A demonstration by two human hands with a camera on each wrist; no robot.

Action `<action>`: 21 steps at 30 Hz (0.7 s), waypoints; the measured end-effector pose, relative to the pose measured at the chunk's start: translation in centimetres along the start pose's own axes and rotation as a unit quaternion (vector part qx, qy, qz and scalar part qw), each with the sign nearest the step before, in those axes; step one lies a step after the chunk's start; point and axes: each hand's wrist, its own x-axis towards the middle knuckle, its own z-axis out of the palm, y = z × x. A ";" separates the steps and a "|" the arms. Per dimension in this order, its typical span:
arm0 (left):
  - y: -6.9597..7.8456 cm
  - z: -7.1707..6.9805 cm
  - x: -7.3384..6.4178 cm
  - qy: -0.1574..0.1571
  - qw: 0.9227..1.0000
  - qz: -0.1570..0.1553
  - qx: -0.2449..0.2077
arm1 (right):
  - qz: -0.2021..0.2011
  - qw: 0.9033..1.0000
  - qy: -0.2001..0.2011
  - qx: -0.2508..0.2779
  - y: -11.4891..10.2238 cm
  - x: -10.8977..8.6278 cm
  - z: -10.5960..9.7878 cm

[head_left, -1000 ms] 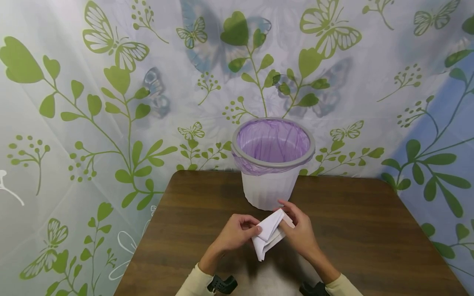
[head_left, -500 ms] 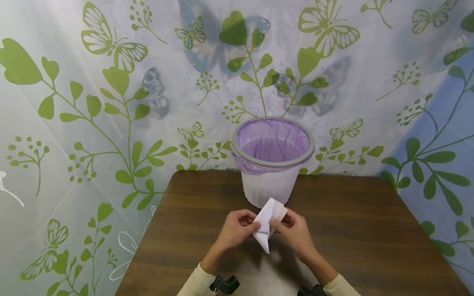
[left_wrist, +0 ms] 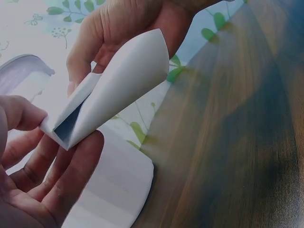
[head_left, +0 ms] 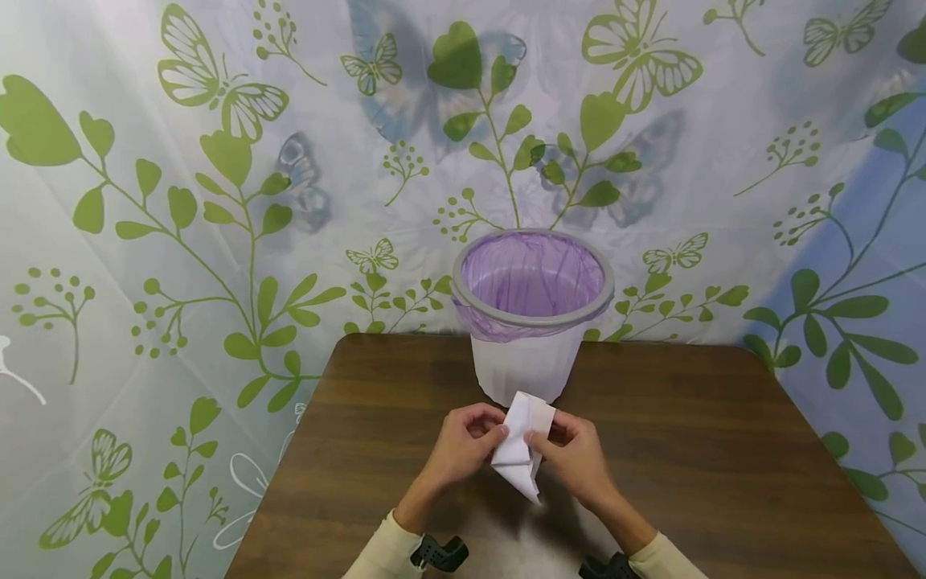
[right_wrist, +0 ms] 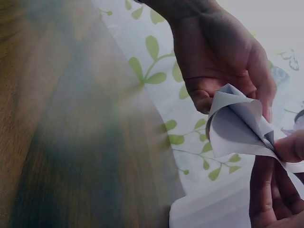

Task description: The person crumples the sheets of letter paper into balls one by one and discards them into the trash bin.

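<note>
A folded sheet of white paper (head_left: 517, 438) is held up between both hands, just in front of the bin in the head view. My left hand (head_left: 466, 441) pinches its left edge, thumb on the near face and fingers behind. On the opposite edge my right hand (head_left: 571, 454) pinches it the same way. From the left wrist, the paper (left_wrist: 126, 78) looks rolled into a loose cone with a gap along its fold. The right wrist view shows the paper's (right_wrist: 232, 128) curved hollow and a creased flap. A pointed corner hangs down between the hands.
A white bin (head_left: 517, 366) with a grey rim and purple liner (head_left: 531, 281) stands at the back of the brown wooden table (head_left: 687, 434). Behind it hangs a curtain (head_left: 405, 96) printed with green leaves and butterflies. Dark bands circle both wrists.
Both hands have turned the folded paper more upright, its lower point swinging right. My right thumb has come from the far side of the paper onto its near face. The bin stays put.
</note>
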 end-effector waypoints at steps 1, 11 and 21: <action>0.0 0.1 0.1 0.004 1.000 0.003 0.004 | -0.010 1.000 0.001 -0.003 0.0 0.0 0.0; 0.1 0.4 -0.1 -0.020 0.999 -0.028 -0.034 | -0.174 0.984 -0.043 -0.010 0.6 0.5 -0.5; 0.1 0.2 -0.1 -0.076 0.994 -0.051 -0.062 | -0.141 0.988 -0.017 -0.063 0.6 0.2 -0.6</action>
